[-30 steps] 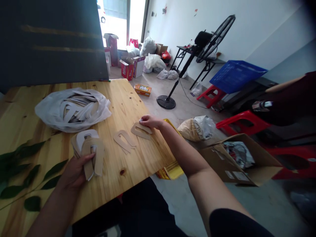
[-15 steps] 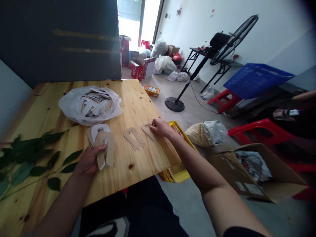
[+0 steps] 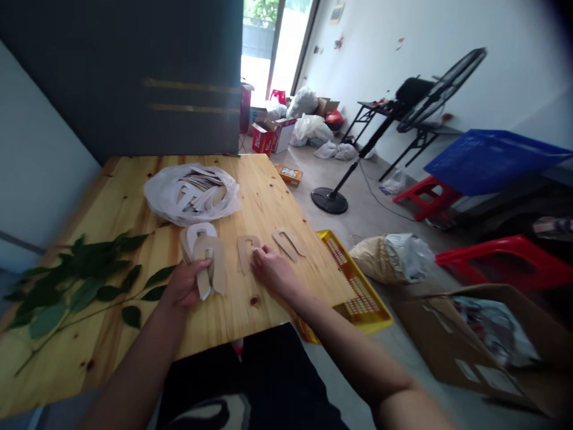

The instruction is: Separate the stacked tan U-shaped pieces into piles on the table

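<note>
your left hand (image 3: 184, 283) clamps the stack (image 3: 211, 246) by its left; right hand (image 3: 274, 270) pinched at a loose cutout (image 3: 243, 253), contents unclear tbh

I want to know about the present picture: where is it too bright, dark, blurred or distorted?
Head view: the bright glass doorway is washed out; the upper right corner falls dark; the right arm blurs toward the bottom edge; the black pedestal fan leans, probably from camera tilt or wide-angle distortion; the stack of tan and white U-shaped flat pieces looks fairly clear.
</note>
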Demonstrator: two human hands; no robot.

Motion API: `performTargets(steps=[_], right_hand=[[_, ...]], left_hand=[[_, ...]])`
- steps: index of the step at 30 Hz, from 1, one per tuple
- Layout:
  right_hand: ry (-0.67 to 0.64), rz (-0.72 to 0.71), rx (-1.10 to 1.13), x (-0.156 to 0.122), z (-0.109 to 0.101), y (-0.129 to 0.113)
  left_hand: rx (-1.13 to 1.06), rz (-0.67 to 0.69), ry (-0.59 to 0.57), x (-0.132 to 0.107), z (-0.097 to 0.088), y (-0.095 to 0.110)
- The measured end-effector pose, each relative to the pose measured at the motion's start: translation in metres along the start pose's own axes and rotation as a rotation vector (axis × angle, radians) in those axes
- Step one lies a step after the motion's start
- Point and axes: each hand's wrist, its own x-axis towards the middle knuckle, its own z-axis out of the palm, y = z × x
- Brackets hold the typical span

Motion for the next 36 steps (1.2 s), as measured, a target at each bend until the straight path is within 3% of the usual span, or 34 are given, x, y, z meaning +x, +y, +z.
performTargets(steps=[6,10,13,17,24,33,36], right_hand=[[0.214,-0.071,0.388,0.001,-0.004,-0.025],[0.301,-0.130,0.543,0.008,-0.007,-0.051],[0.305,-0.152,0.531,0.017,-0.004,-0.066],[0.362,-0.118,0.447,0.031,0.002,-0.075],[0.388,-0.115,0.324,0.034,0.015,-0.072],[0.544,-0.188,0.366,0.027,0.027,-0.067],[0.549,-0.182,0.435,0.028,0.028,-0.064]], left_hand=[[-0.022,0.125,-0.022,0.003,0.000,-0.010],[-0.103,0.045,-0.041,0.004,0.003,-0.010],[-0.183,-0.036,-0.073,0.007,0.004,-0.009],[-0.227,-0.050,-0.092,0.008,0.003,-0.010],[-0.197,0.051,-0.089,0.005,0.004,-0.014],[-0.177,0.122,-0.071,0.006,0.003,-0.018],[-0.209,0.082,-0.083,0.007,0.003,-0.017]])
